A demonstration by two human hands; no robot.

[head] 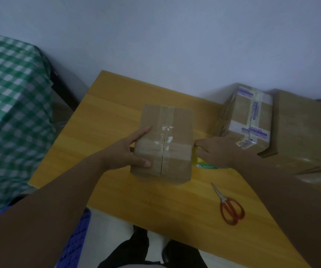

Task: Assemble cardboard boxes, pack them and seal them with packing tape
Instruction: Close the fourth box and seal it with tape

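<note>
Cardboard box (167,132) sits mid-surface, flaps closed. Its long axis runs away from me toward the wall, and the centre seam follows that axis. A band of tape crosses the seam at the near end, running left to right, and another strip lies along the seam at the far end.

My left grip (130,151) clamps the box's left side, thumb curled over the top near the band and fingers spread along the left edge. My right grip (217,151) is curled over the packing tape roll (204,165). Most of the roll is hidden under the hand, with only a yellowish edge and a green label showing. It lies touching the box's right edge, exactly at the right end of the cross band.

That is the relation I'd steer by. The tape meets the box on its right side, across the long axis, so the right grip is the nearer one for whatever comes next. I judge that to be running the band down the right wall or cutting it free. The scissors (231,207) lie near-right of the box on the surface (117,113), blades pointing toward the box and closer to the right arm.

By count there is one box in hand, one tape roll and one pair of scissors. At the far right stands one sealed box (246,117) with printed tape. Beside it are at least two more plain brown cartons (299,132), whose edges are too blurred to count surely.
</note>
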